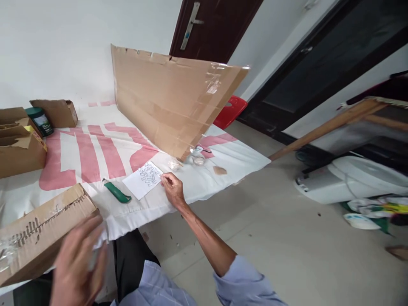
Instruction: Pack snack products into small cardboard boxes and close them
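A small white sheet of paper lies on the cloth-covered table, with several looped outlines on it; I cannot tell whether they are drawn or small loose pieces. My right hand pinches at the sheet's right edge, finger and thumb pressed together. To the left of the sheet lies a green utility knife. Smeared by motion, my left hand is raised in front of a long cardboard box at the near table edge. Its fingers are stretched out, the thumb apart, and nothing shows in it.
A large cardboard panel stands tilted on the table. Clear plastic bags and a brown scrap lie by its lower corner. Open boxes and a green canister are far left; a red chair stands behind.
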Motion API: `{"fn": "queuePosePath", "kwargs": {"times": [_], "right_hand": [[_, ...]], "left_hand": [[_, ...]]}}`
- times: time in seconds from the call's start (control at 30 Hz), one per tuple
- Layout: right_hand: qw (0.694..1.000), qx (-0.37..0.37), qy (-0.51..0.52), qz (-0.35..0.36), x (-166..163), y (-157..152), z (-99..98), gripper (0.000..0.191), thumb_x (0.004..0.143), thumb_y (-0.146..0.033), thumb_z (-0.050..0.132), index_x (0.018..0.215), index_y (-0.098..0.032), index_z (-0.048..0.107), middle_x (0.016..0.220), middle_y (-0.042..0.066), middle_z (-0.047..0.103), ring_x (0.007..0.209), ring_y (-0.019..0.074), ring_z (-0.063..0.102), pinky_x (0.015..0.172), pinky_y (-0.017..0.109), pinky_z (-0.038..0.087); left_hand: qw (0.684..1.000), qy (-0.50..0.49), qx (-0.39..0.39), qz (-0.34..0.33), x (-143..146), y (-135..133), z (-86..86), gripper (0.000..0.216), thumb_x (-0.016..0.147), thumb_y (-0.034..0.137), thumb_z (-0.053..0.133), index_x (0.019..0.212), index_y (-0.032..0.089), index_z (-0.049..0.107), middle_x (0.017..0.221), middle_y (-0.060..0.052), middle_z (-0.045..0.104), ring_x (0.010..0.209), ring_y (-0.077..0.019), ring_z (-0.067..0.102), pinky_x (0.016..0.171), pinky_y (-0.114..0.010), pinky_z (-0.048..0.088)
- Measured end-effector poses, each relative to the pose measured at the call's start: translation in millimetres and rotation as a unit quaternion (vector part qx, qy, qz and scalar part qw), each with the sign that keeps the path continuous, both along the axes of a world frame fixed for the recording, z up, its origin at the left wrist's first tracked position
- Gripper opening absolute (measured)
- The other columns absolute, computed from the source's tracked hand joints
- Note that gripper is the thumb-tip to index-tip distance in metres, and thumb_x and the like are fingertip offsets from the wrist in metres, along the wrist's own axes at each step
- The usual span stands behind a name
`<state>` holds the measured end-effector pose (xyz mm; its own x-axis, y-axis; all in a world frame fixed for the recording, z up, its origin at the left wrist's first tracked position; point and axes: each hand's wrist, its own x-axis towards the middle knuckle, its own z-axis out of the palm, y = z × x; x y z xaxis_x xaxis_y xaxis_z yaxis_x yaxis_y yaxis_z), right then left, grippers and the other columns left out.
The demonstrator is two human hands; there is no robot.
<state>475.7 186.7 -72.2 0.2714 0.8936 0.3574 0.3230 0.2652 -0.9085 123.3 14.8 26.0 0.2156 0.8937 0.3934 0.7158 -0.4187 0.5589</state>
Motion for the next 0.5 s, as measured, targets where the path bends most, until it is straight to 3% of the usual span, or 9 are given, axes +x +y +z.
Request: {"fn": "queuePosePath", "kwargs": {"times": [0.03, 0.13, 0.27, 0.37, 0.5], "right_hand": [[1.000, -0.002, 0.006, -0.003, -1.6, -4.0, -1.6, 0.027, 0.090, -0.048, 0.060, 0.086, -0.022, 0.064, 0.074, 0.002, 0.064, 0.068, 0.0185, 0.062, 0.067, 0.032, 0.054], [1.000, -0.008, 0.022, -0.010, -6.1, -15.9, -4.8, 0.029, 0.091, -0.050, 0.060, 0.086, -0.022, 0.064, 0.072, 0.001, 0.063, 0.066, 0.0183, 0.062, 0.065, 0.031, 0.055], [0.999, -0.012, 0.040, -0.014, -3.6, -30.3, -6.8, 0.031, 0.092, -0.052, 0.061, 0.086, -0.022, 0.064, 0.073, 0.001, 0.063, 0.065, 0.0183, 0.063, 0.065, 0.031, 0.056], [0.998, -0.013, 0.052, -0.018, 3.5, -36.2, -8.1, 0.031, 0.092, -0.051, 0.061, 0.085, -0.022, 0.065, 0.073, 0.001, 0.064, 0.066, 0.0184, 0.063, 0.066, 0.032, 0.057], [0.998, -0.008, 0.060, -0.017, 11.0, -33.2, -8.8, 0.029, 0.092, -0.050, 0.063, 0.084, -0.022, 0.066, 0.074, 0.002, 0.064, 0.067, 0.0185, 0.063, 0.066, 0.032, 0.057]], "left_hand": [[0.998, 0.038, 0.039, -0.044, 29.8, 18.2, -2.6, 0.045, 0.099, 0.020, 0.061, 0.141, 0.037, 0.062, 0.148, -0.007, 0.067, 0.147, -0.0386, 0.055, 0.114, -0.066, 0.053], [0.978, 0.158, -0.015, -0.139, 92.7, 87.0, -18.2, 0.034, 0.102, 0.018, 0.052, 0.132, 0.020, 0.067, 0.156, -0.019, 0.060, 0.153, -0.0384, 0.049, 0.112, -0.058, 0.053], [0.945, 0.278, -0.103, -0.140, 117.8, 162.5, -36.3, 0.042, 0.098, 0.014, 0.054, 0.140, 0.016, 0.061, 0.165, -0.023, 0.048, 0.155, -0.0373, 0.045, 0.116, -0.058, 0.047], [0.937, 0.301, -0.116, -0.131, 120.8, 180.8, -41.4, 0.039, 0.096, 0.015, 0.057, 0.134, 0.016, 0.063, 0.160, -0.024, 0.053, 0.150, -0.0377, 0.050, 0.113, -0.058, 0.047], [0.938, 0.309, -0.115, -0.108, 131.3, 168.8, -45.6, 0.037, 0.094, 0.018, 0.060, 0.130, 0.018, 0.063, 0.151, -0.023, 0.056, 0.141, -0.0389, 0.052, 0.110, -0.058, 0.046]]}}
